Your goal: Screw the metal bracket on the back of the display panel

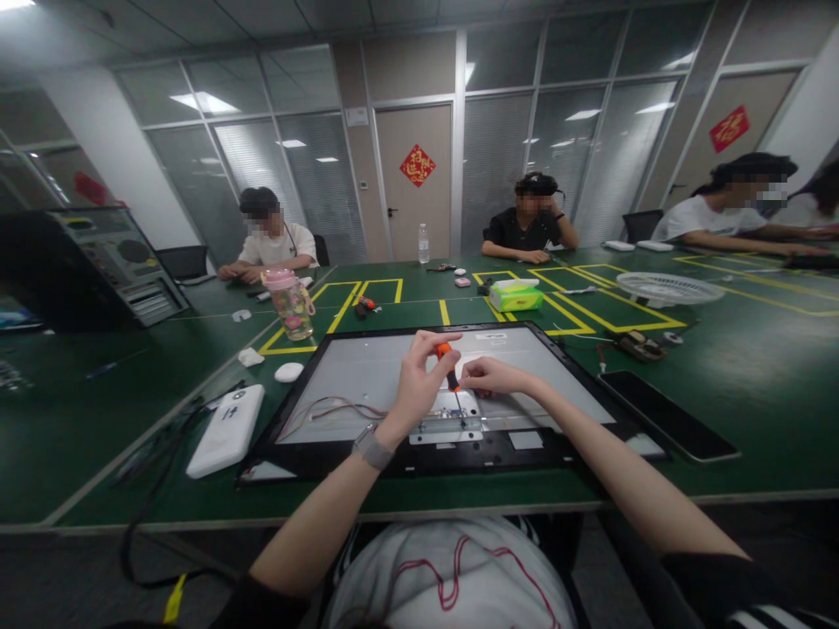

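A flat monitor panel (367,367) in a black frame lies back side up on the green table in front of me. My left hand (419,380) is closed around the orange and black handle of a small screwdriver (449,369), whose tip points down at a metal bracket (446,424) on the panel. My right hand (491,376) is pinched beside the screwdriver shaft, touching it. Thin red and white wires (328,409) run across the panel's left part.
A white power brick (226,430) with a black cable lies to the left, a black phone (669,412) to the right. Beyond stand a drink bottle (289,303), a tissue box (516,295), a fan guard (669,286) and an open computer case (98,262). Three people sit across the table.
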A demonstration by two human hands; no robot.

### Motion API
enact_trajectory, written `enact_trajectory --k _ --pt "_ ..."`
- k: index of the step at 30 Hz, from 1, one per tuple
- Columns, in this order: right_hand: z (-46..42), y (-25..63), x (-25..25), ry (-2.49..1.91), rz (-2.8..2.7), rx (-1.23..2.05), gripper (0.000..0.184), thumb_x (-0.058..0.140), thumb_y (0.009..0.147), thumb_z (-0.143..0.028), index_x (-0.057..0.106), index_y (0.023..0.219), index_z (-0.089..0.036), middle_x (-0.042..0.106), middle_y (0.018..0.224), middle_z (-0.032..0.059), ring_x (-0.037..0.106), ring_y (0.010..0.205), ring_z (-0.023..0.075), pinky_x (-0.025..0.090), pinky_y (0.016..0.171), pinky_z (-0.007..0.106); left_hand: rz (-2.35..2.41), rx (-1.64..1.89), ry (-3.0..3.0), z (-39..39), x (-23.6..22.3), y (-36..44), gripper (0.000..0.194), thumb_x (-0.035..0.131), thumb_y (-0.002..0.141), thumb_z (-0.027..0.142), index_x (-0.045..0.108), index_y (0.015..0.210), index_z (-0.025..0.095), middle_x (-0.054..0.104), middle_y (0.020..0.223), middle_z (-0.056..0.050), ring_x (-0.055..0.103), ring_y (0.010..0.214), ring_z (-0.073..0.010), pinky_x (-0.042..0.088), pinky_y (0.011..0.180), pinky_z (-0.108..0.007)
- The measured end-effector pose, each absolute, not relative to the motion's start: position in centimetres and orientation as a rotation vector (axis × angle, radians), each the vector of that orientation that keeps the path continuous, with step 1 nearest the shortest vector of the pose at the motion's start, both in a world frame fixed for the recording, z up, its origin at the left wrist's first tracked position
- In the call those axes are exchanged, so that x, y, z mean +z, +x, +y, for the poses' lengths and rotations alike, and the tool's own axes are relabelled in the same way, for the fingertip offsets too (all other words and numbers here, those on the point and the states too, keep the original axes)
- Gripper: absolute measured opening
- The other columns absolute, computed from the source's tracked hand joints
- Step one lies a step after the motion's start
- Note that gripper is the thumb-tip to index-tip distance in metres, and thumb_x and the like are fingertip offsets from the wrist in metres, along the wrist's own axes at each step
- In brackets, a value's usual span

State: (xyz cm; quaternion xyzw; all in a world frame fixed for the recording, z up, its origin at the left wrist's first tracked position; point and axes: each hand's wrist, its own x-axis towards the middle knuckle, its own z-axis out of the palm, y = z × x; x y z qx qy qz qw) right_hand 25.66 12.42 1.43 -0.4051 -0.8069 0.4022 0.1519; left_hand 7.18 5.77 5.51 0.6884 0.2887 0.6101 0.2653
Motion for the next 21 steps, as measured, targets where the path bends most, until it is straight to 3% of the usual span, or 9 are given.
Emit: enact_trajectory --k 3,6,9,12,16,19,21 --pt "12.49 25.69 1.31 -1.171 -2.306 1.167 0.038 0.057 0.076 -0.052 0.052 0.071 -0.015 0.048 0.051 -0.0040 0.047 0.047 0.0085 0.035 0.040 0.019 0.720 1.606 1.749 5.76 5.49 7.30 0.026 0.050 0.088 0.027 0.060 0.110 0.018 0.059 0.089 -0.004 0.056 0.085 -0.0140 0.044 0.081 -0.027" --pt "12.56 25.73 1.20 -1.175 -2.302 1.170 0.038 0.057 0.075 -0.053 0.051 0.069 -0.016 0.048 0.051 -0.0041 0.047 0.046 0.0084 0.035 0.040 0.019 0.702 1.609 1.705 5.82 5.59 7.23 0.024 0.042 0.091 0.027 0.061 0.101 0.016 0.062 0.087 -0.005 0.058 0.086 -0.0150 0.044 0.081 -0.028" --pt "12.62 25.75 1.16 -1.165 -2.306 1.172 0.038 0.057 0.075 -0.054 0.052 0.071 -0.016 0.048 0.052 -0.0044 0.047 0.046 0.0086 0.034 0.040 0.019 0.750 1.670 1.779 5.91 5.57 7.19 0.019 0.052 0.086 0.030 0.066 0.087 0.017 0.057 0.088 -0.005 0.055 0.084 -0.0140 0.044 0.078 -0.025" --pt "12.59 25.73 1.23 -1.140 -2.316 1.165 0.038 0.056 0.076 -0.054 0.052 0.071 -0.016 0.048 0.052 -0.0045 0.047 0.046 0.0086 0.034 0.041 0.019 0.763 1.687 1.805 5.96 5.32 7.31 0.018 0.065 0.077 0.029 0.067 0.092 0.018 0.053 0.085 -0.002 0.053 0.078 -0.0120 0.044 0.075 -0.023" --pt "12.44 25.66 1.41 -1.128 -2.327 1.144 0.038 0.055 0.076 -0.053 0.051 0.070 -0.016 0.048 0.052 -0.0044 0.045 0.046 0.0079 0.034 0.042 0.019 0.685 1.613 1.687 5.93 5.13 7.38 0.024 0.056 0.084 0.027 0.061 0.105 0.017 0.061 0.087 -0.005 0.058 0.084 -0.0146 0.044 0.081 -0.028" --pt "12.35 25.58 1.52 -1.172 -2.327 1.137 0.039 0.055 0.075 -0.054 0.050 0.069 -0.016 0.047 0.051 -0.0047 0.044 0.045 0.0081 0.034 0.042 0.020 0.641 1.598 1.681 5.84 5.31 7.29 0.024 0.046 0.089 0.028 0.064 0.098 0.016 0.063 0.086 -0.006 0.058 0.088 -0.0165 0.044 0.083 -0.030" --pt "12.32 25.56 1.56 -1.182 -2.323 1.137 0.040 0.055 0.075 -0.055 0.050 0.069 -0.016 0.048 0.051 -0.0047 0.045 0.045 0.0083 0.034 0.042 0.020 0.675 1.644 1.736 5.74 5.51 7.25 0.023 0.050 0.087 0.031 0.067 0.091 0.017 0.060 0.087 -0.005 0.057 0.085 -0.0155 0.044 0.080 -0.028"
